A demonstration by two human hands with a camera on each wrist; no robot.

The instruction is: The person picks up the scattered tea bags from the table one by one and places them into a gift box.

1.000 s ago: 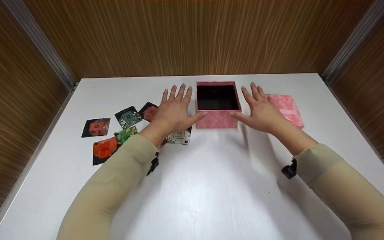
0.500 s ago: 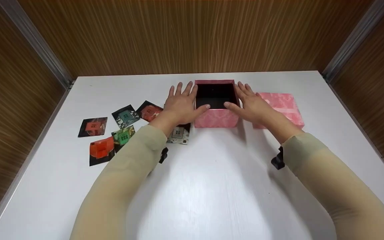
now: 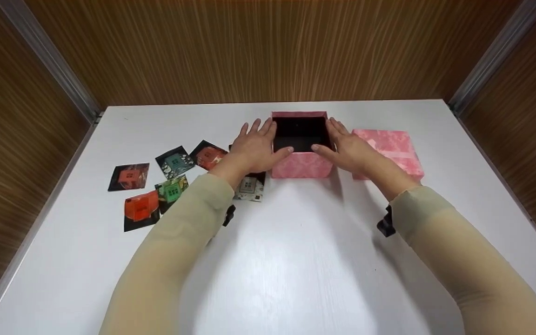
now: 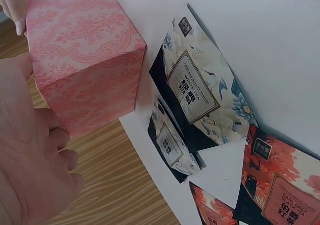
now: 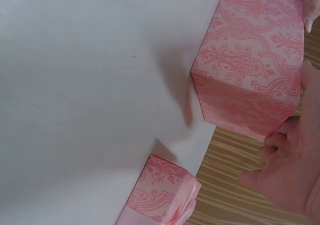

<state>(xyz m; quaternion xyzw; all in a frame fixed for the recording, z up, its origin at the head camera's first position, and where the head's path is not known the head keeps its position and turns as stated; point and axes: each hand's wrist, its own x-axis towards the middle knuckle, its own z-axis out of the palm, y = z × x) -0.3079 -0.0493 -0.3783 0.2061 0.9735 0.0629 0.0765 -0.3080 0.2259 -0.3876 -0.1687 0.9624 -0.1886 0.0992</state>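
Observation:
An uncovered pink patterned box (image 3: 301, 166) with a dark interior stands upright near the back of the table. My left hand (image 3: 254, 150) lies along its left side, fingers extended and touching the upper side, thumb at the front rim. On the opposite side, my right hand (image 3: 349, 150) mirrors this, straight fingers by the right rim and thumb at the front edge. Both wrist views show fingertips against the upper box walls. Beneath and beside the left hand lie tea sachets, among them a white tea sachet (image 4: 200, 87) and an Earl Grey sachet (image 4: 285, 190).
A pink lid (image 3: 400, 151) with a ribbon bow, seen in the right wrist view, lies right of the box. Several more sachets, including a green one (image 3: 173, 190) and an orange one (image 3: 141, 208), spread leftward on the white table (image 3: 268, 270). Wood-grain panels (image 3: 268, 51) enclose the back and sides.
Both hands have moved inward from beside the box until their fingers touch its sides. Over the last half second they have barely moved. The box stays in place.

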